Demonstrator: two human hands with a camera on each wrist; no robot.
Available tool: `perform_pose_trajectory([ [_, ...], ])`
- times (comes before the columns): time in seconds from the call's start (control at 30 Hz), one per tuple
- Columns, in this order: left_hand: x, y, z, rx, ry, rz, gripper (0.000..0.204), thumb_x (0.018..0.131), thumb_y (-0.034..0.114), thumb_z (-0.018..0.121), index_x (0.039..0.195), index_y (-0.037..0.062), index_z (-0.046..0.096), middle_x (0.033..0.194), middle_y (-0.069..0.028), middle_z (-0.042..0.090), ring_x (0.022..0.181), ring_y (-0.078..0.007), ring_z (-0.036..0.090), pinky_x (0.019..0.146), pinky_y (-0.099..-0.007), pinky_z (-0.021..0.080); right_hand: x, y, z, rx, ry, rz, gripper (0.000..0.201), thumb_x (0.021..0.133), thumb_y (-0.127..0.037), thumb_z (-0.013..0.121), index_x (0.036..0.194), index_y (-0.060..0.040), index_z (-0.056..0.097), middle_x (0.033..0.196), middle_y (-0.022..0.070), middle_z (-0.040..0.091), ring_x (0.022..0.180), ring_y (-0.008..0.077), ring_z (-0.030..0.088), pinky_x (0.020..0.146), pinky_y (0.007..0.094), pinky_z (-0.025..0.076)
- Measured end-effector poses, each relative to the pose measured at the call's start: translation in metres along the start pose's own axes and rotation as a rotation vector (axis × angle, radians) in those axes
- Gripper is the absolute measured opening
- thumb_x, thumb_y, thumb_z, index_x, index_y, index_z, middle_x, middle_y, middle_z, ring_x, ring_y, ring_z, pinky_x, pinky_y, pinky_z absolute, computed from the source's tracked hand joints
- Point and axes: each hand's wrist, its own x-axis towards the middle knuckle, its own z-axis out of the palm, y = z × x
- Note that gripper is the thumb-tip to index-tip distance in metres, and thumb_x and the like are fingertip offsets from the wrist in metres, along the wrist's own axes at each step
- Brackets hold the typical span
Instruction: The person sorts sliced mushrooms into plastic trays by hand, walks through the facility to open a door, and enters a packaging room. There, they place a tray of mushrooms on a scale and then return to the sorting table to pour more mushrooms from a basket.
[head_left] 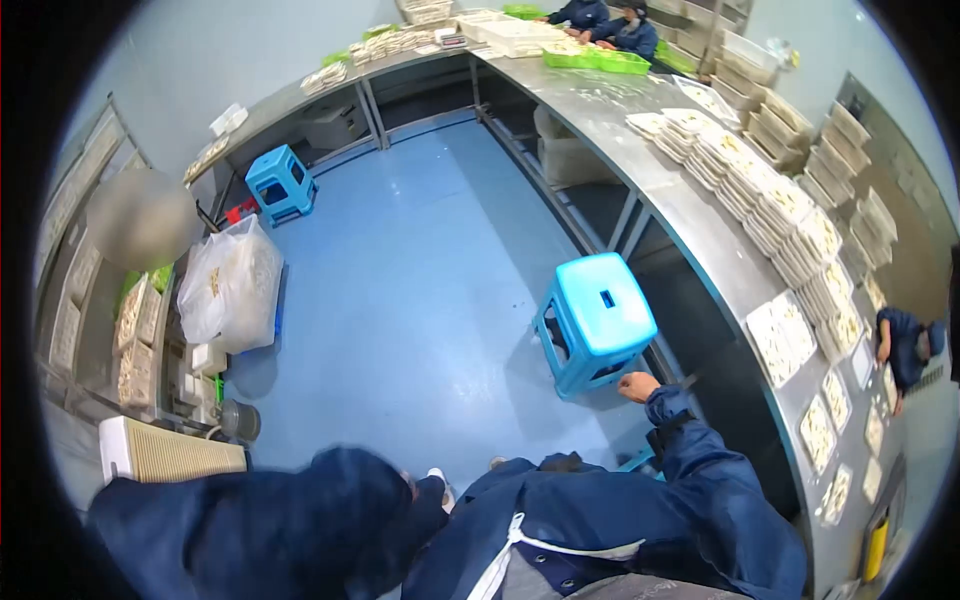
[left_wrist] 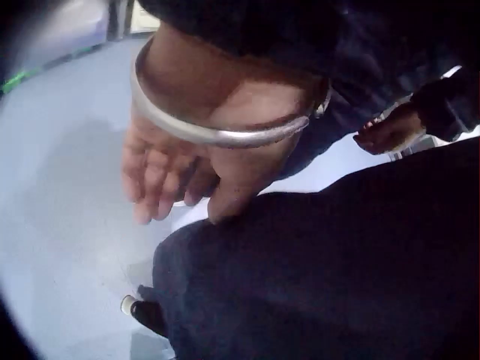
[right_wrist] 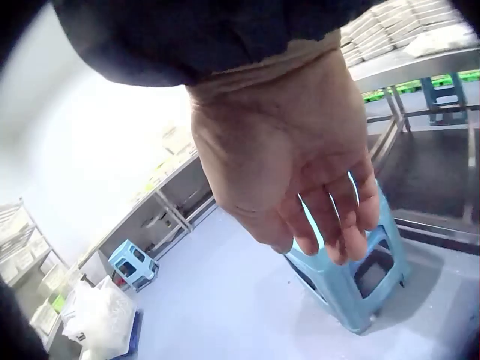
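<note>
My right hand [head_left: 638, 386] hangs beside a blue plastic stool [head_left: 600, 310] that has a slot in its seat. The right wrist view has the same hand [right_wrist: 292, 157] palm showing, fingers loosely bent and nothing in them, overlapping the stool [right_wrist: 352, 281]. My left hand [left_wrist: 187, 165], with a silver bangle [left_wrist: 217, 135] round the wrist, hangs by a dark trouser leg [left_wrist: 315, 255]. Its fingers are relaxed and hold nothing. In the head view that hand is hidden by the dark blue sleeve [head_left: 260, 520].
A long steel table [head_left: 690, 210] along the right bears stacked trays [head_left: 760, 190] of pale pieces. Several people in dark blue work along it. Another blue stool [head_left: 281, 185] and a plastic-wrapped bundle [head_left: 235, 285] stand left on the blue floor [head_left: 410, 290], near racks.
</note>
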Motion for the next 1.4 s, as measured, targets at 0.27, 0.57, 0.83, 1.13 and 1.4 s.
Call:
perform_pose_trajectory([
  [0.27, 0.041, 0.066, -0.013, -0.197, 0.122, -0.032, 0.018, 0.088, 0.019, 0.064, 0.092, 0.0012, 0.065, 0.077, -0.0116, 0.068, 0.068, -0.0211, 0.067, 0.060, -0.0325, 0.055, 0.168, -0.044, -0.063, -0.120, -0.140, -0.109, 0.029, 0.079, -0.030, 0.060, 0.097, -0.0116, 0.073, 0.097, 0.0165, 0.070, 0.096, 0.0356, 0.064, 0.089, 0.0444, 0.049],
  [0.57, 0.116, 0.123, -0.059, -0.253, 0.296, -0.156, 0.016, 0.088, 0.018, 0.063, 0.090, 0.0023, 0.065, 0.075, -0.0107, 0.067, 0.067, -0.0217, 0.068, 0.057, -0.0322, 0.054, 0.389, -0.068, -0.196, -0.137, 0.039, -0.188, 0.030, 0.080, -0.028, 0.056, 0.100, -0.0116, 0.071, 0.093, 0.0169, 0.070, 0.092, 0.0366, 0.065, 0.085, 0.0468, 0.051],
  [0.83, 0.234, 0.358, -0.128, -0.308, 0.512, 0.047, 0.014, 0.088, 0.018, 0.063, 0.085, 0.0037, 0.064, 0.071, -0.0088, 0.065, 0.058, -0.0205, 0.066, 0.045, -0.0301, 0.050, 0.519, -0.045, -0.305, 0.007, 0.116, -0.121, 0.031, 0.078, -0.024, 0.059, 0.100, -0.0039, 0.070, 0.094, 0.0189, 0.069, 0.093, 0.0358, 0.065, 0.085, 0.0435, 0.051],
  [1.13, 0.410, 0.543, -0.295, -0.270, 0.582, -0.074, 0.010, 0.081, 0.013, 0.064, 0.081, 0.0023, 0.062, 0.064, -0.0096, 0.063, 0.048, -0.0206, 0.061, 0.039, -0.0315, 0.046, 0.664, -0.050, -0.372, 0.118, 0.436, -0.017, 0.024, 0.080, -0.018, 0.060, 0.099, -0.0042, 0.069, 0.093, 0.0173, 0.067, 0.089, 0.0350, 0.064, 0.080, 0.0419, 0.051],
  [1.4, 0.652, 0.883, -0.376, 0.042, 0.296, 0.352, 0.027, 0.086, 0.023, 0.060, 0.092, -0.0025, 0.066, 0.074, -0.0093, 0.067, 0.062, -0.0156, 0.064, 0.056, -0.0278, 0.051, 0.765, -0.067, -0.450, 0.222, 0.546, 0.066, 0.024, 0.078, -0.015, 0.059, 0.096, -0.0019, 0.067, 0.089, 0.0166, 0.065, 0.087, 0.0347, 0.063, 0.077, 0.0416, 0.050],
])
